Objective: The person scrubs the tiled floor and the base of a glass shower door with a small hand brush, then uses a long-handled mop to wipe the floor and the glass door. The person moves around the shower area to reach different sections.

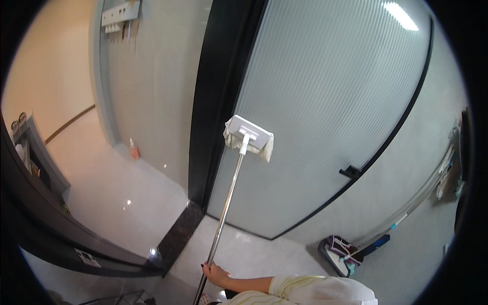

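My right hand is closed around the metal pole of a flat mop at the bottom centre. The pole slants up and away to a white rectangular mop head. A damp-looking off-white cloth is wrapped on the head, its edges hanging loose. The head is up against the ribbed glass door, near the door's black frame. My left hand is out of view. The lower end of the pole runs out of the picture at the bottom.
Cleaning tools with a purple-edged head lean by the right wall. The door has a black handle. A dark stone threshold crosses the floor. A pink pump bottle stands beyond, near a wall rack.
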Demonstrator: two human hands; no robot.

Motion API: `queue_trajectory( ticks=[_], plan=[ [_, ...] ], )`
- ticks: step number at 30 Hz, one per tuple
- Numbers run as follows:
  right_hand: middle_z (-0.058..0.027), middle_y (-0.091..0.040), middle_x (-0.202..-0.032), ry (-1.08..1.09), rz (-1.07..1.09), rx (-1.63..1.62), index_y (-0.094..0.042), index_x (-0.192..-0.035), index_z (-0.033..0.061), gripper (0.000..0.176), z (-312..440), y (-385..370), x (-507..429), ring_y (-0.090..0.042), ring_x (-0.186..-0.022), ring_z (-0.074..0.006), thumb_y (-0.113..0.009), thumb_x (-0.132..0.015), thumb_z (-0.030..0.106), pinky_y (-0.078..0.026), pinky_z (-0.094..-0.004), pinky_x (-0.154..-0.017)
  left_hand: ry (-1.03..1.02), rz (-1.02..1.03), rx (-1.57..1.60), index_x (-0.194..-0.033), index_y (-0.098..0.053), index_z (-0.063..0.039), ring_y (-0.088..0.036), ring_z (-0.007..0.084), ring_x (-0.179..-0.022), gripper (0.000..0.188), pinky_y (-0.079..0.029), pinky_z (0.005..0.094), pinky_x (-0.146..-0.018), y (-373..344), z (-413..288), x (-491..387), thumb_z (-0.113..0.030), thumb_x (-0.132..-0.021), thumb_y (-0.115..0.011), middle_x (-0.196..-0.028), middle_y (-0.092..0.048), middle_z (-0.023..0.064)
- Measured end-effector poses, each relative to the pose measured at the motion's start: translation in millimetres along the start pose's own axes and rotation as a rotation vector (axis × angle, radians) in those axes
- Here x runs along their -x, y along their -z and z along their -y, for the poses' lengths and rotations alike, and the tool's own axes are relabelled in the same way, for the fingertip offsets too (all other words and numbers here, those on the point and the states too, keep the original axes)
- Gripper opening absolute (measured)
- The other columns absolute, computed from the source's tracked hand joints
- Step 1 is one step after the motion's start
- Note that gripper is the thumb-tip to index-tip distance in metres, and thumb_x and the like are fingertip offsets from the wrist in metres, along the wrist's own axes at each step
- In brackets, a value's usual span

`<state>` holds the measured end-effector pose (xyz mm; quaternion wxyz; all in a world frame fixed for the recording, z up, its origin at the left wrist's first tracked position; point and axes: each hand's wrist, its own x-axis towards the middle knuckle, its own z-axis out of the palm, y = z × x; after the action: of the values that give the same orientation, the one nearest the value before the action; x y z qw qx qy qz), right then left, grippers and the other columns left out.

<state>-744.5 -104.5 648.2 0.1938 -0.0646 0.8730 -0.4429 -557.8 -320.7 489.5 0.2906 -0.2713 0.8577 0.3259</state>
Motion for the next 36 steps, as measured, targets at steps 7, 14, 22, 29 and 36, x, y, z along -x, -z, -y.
queue_trajectory(
  ticks=[7,14,22,29,36],
  plan=[
    [-0.0256,-0.058,-0.073,-0.169,0.211,-0.006,-0.049,-0.088,-0.0074,0.047,-36,-26,5,-0.057,-0.073,-0.0428,-0.041,-0.087,0.039,-0.045,-0.0447,-0.066,0.213,0.047,-0.062,-0.065,-0.062,0.001,-0.06,0.0351,-0.064,0.064,-0.046,0.0432,-0.059,-48,77,84,-0.054,-0.081,-0.034,-0.062,-0.059,0.0214],
    [-0.0261,-0.057,-0.068,-0.185,0.118,-0.111,-0.053,-0.08,-0.0051,0.042,-63,-40,-6,-0.058,-0.069,-0.0407,-0.042,-0.087,0.035,-0.044,-0.0447,-0.059,0.372,0.167,-0.145,-0.063,-0.062,0.001,-0.06,0.0367,-0.065,0.071,-0.047,0.0433,-0.061,-99,95,183,-0.061,-0.08,-0.031,-0.061,-0.059,0.0219],
    [-0.0251,-0.058,-0.071,-0.348,0.222,-0.088,-0.051,-0.083,-0.0092,0.045,-99,-37,-37,-0.058,-0.06,-0.0375,-0.043,-0.086,0.035,-0.046,-0.0437,-0.054,0.48,0.225,-0.168,-0.07,-0.064,0.004,-0.057,0.0427,-0.081,0.079,-0.046,0.0462,-0.072,-115,40,227,-0.069,-0.075,-0.033,-0.068,-0.057,0.0286],
    [-0.0163,-0.057,-0.054,-0.573,0.281,-0.291,-0.053,-0.069,-0.007,0.038,-142,-38,-81,-0.057,-0.044,-0.0282,-0.044,-0.085,0.026,-0.047,-0.038,-0.041,0.634,0.216,-0.089,-0.072,-0.063,0.007,-0.058,0.0416,-0.083,0.08,-0.046,0.0433,-0.074,-60,-82,201,-0.068,-0.076,-0.037,-0.073,-0.057,0.0307],
    [-0.0159,-0.057,-0.056,-1.015,0.201,-0.64,-0.053,-0.072,-0.0083,0.025,-213,-73,-134,-0.057,-0.046,-0.027,-0.044,-0.082,0.013,-0.048,-0.0381,-0.041,0.814,0.321,-0.116,-0.08,-0.062,0.01,-0.058,0.0401,-0.089,0.085,-0.045,0.0431,-0.078,-48,-157,148,-0.07,-0.075,-0.036,-0.085,-0.059,0.0299]
  ],
)
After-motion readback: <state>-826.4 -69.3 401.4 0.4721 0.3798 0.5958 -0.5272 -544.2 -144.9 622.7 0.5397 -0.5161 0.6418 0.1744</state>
